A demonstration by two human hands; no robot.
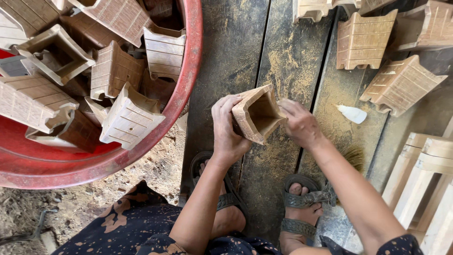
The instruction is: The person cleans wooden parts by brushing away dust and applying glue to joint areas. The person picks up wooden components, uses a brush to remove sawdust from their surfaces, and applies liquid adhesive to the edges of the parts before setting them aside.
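I hold the little wooden box point(257, 114) over the dusty planks point(288, 61), my left hand point(227, 126) wrapped round its side and my right hand point(299, 123) rubbing its rim with fingers pressed together (more boxes fill the red tub point(186, 89)), so I think turning it comes next.

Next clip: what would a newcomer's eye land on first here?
Probably the big red tub at upper left, heaped with small grooved wooden boxes. Next, at centre, the open wooden box held between the left hand and right hand over dark, sawdust-strewn planks. More boxes lie at upper right, and sandalled feet show below.
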